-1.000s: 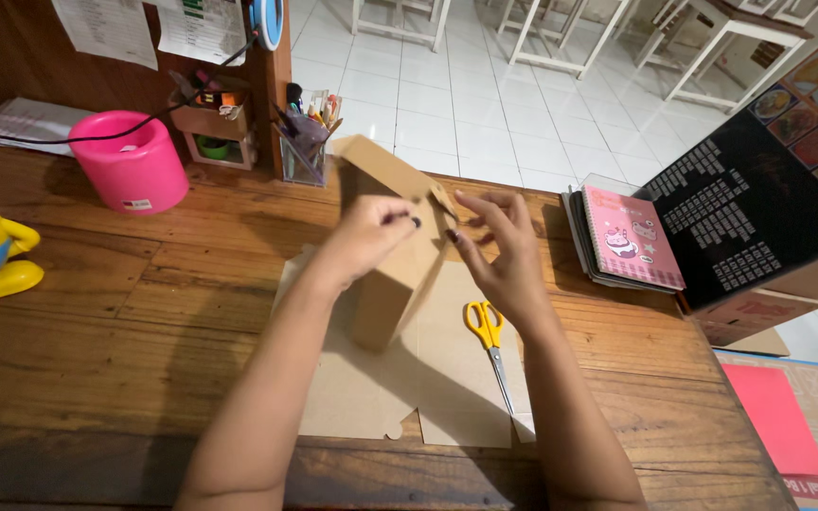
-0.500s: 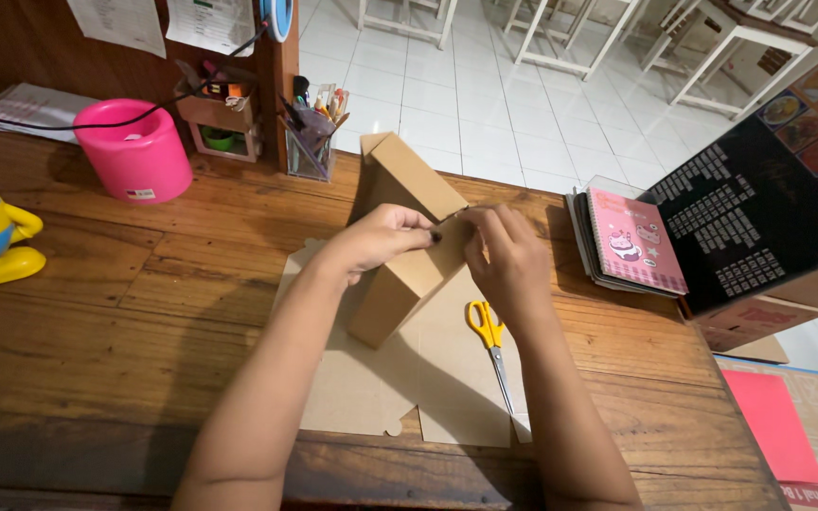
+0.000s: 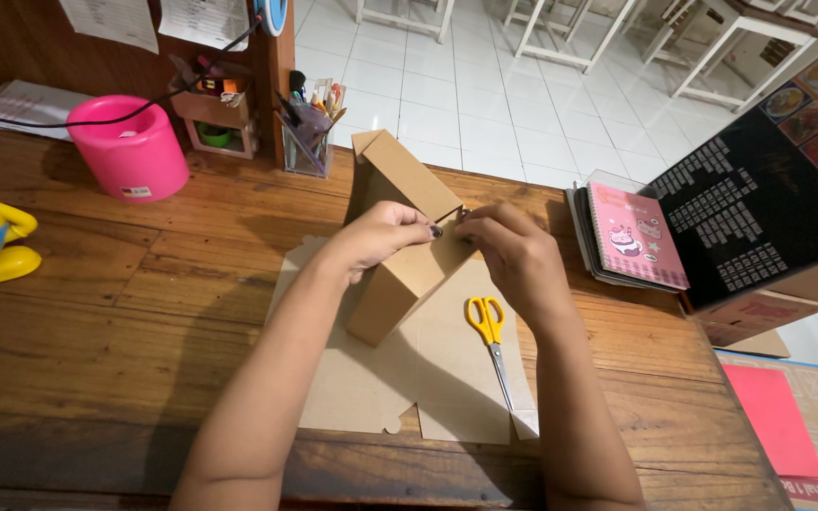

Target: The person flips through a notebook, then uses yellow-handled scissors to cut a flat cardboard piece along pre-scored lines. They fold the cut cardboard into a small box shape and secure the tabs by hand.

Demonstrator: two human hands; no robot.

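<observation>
Hands meet at the upper edge of a brown cardboard box, which stands tilted on flat cardboard sheets on the wooden table; the left hand has its fingers pinched together on the box's near corner, and the right hand is closed on the flap beside it, the fingertips of the two nearly touching; the box's lid flap rises open behind them; yellow-handled scissors lie on the sheets just right of the box; a pink notebook rests farther right, a pink tub and a pen holder sit at the far edge of the table.
</observation>
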